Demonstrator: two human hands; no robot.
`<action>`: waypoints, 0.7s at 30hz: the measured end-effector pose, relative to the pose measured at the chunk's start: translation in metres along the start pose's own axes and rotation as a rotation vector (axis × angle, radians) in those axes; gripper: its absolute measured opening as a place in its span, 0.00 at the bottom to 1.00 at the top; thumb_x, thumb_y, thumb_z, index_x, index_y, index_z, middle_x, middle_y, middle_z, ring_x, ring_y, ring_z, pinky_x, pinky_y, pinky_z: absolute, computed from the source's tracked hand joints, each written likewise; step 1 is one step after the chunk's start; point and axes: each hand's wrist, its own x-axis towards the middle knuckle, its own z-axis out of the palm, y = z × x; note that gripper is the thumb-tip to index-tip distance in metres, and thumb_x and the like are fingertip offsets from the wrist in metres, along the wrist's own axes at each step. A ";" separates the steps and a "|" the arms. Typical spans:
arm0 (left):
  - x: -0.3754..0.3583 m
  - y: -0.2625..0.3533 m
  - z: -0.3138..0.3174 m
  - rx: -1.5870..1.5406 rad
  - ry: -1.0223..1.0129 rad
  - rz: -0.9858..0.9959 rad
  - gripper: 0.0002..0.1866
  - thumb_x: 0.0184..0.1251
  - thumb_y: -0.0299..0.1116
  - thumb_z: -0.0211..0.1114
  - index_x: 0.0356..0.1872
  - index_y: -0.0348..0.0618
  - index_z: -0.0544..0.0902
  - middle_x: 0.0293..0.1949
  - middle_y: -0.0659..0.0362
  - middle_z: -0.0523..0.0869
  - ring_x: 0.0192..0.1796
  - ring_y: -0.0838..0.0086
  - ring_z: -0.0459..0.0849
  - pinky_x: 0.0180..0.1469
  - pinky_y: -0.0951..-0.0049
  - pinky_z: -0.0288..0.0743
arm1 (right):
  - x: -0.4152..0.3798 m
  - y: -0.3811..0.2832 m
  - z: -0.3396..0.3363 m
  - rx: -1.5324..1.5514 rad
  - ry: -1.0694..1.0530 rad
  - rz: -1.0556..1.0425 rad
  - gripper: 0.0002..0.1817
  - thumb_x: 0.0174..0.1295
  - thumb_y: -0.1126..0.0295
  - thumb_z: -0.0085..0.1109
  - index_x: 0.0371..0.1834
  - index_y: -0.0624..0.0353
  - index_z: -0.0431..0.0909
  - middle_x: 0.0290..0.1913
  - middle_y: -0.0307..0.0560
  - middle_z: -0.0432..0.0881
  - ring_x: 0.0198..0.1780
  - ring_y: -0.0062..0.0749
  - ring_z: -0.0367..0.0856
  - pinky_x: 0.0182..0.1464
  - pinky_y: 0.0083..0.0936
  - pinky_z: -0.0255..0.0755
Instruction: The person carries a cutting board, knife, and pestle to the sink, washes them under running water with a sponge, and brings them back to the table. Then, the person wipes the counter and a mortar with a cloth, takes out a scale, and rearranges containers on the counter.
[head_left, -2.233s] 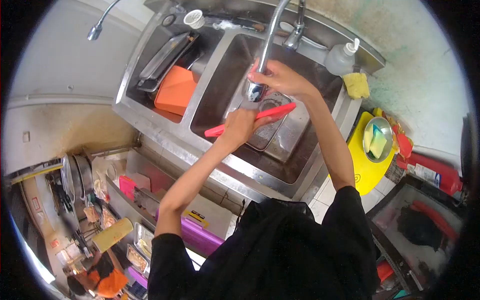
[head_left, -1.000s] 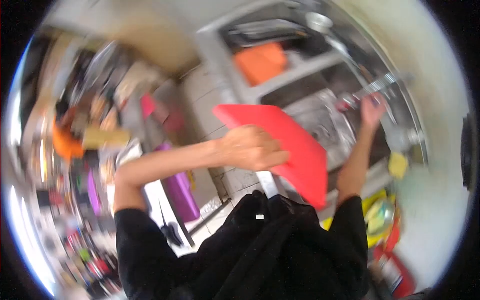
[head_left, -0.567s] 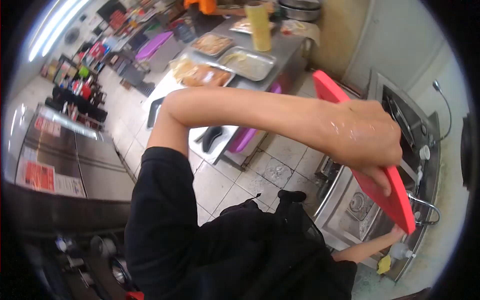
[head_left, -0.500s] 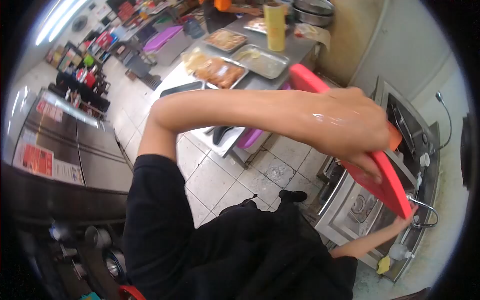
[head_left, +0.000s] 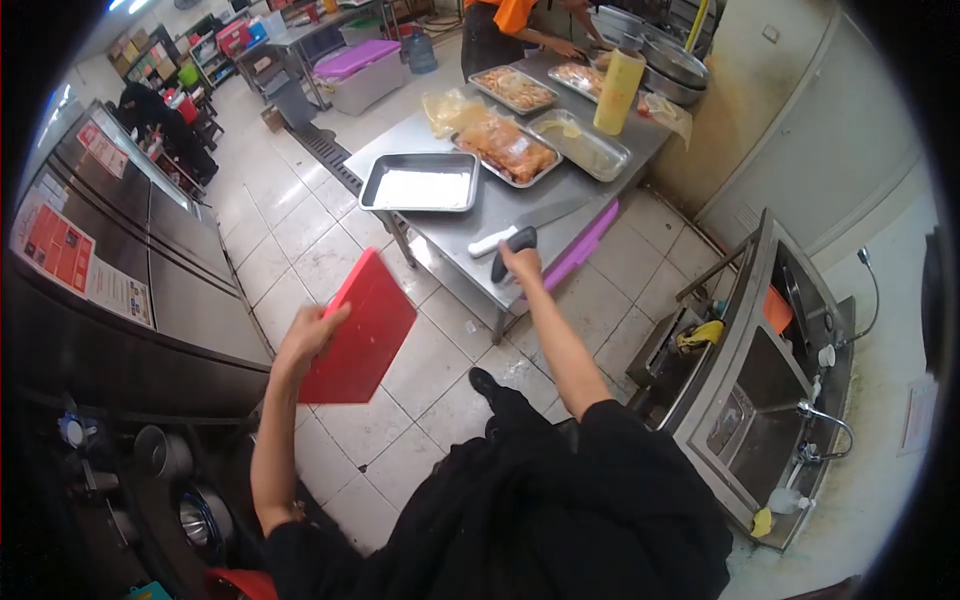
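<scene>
My left hand [head_left: 308, 345] grips the edge of a red cutting board [head_left: 368, 330], which hangs tilted over the floor tiles at the left of the table. My right hand [head_left: 521, 264] reaches to the near corner of the metal table [head_left: 440, 237], its fingers closed around a black handle [head_left: 513, 250]; I cannot tell what tool it belongs to. Right beside it lies a knife with a white handle [head_left: 490, 242], its blade pointing to the right. Behind them a rectangular metal tray [head_left: 420, 205] sits near the table's left edge.
Trays of orange-coated food [head_left: 505, 148] and pale pieces [head_left: 512, 90] stand farther back, beside a yellow roll [head_left: 620, 92]. A person in an orange top [head_left: 515, 16] works at the far end. Sinks [head_left: 765, 400] line the right wall; steel refrigerators [head_left: 190, 260] stand left.
The red board has swung from over the sinks at the right to the left, now in my left hand. My right hand has come from the sink to the black handle on the table.
</scene>
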 end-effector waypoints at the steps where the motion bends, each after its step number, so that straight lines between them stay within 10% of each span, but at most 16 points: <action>1: 0.003 -0.022 -0.011 -0.110 0.009 -0.166 0.17 0.56 0.46 0.61 0.18 0.46 0.71 0.12 0.69 0.65 0.12 0.86 0.60 0.11 0.83 0.51 | 0.005 -0.004 0.028 -0.134 0.111 -0.020 0.38 0.46 0.43 0.56 0.42 0.74 0.70 0.44 0.63 0.75 0.48 0.51 0.74 0.49 0.34 0.68; 12: 0.114 -0.160 -0.065 -0.478 0.197 -0.267 0.15 0.60 0.42 0.58 0.18 0.51 0.65 0.10 0.72 0.60 0.10 0.87 0.55 0.11 0.84 0.46 | 0.016 -0.022 0.053 -0.151 0.436 0.222 0.32 0.39 0.44 0.61 0.27 0.70 0.76 0.30 0.56 0.79 0.38 0.44 0.79 0.37 0.35 0.73; 16: 0.143 -0.152 -0.090 -0.537 0.109 -0.273 0.15 0.61 0.43 0.57 0.19 0.51 0.65 0.11 0.71 0.61 0.11 0.87 0.57 0.12 0.84 0.48 | 0.014 0.002 0.043 0.770 0.009 0.309 0.27 0.44 0.44 0.60 0.26 0.62 0.74 0.22 0.40 0.73 0.18 0.22 0.68 0.19 0.17 0.61; 21: 0.183 -0.126 -0.081 -0.489 0.012 -0.125 0.14 0.62 0.46 0.55 0.24 0.48 0.69 0.16 0.68 0.67 0.15 0.86 0.64 0.16 0.85 0.59 | -0.066 -0.068 0.082 0.744 -0.239 0.216 0.22 0.50 0.47 0.57 0.31 0.58 0.75 0.22 0.40 0.78 0.17 0.16 0.70 0.16 0.14 0.58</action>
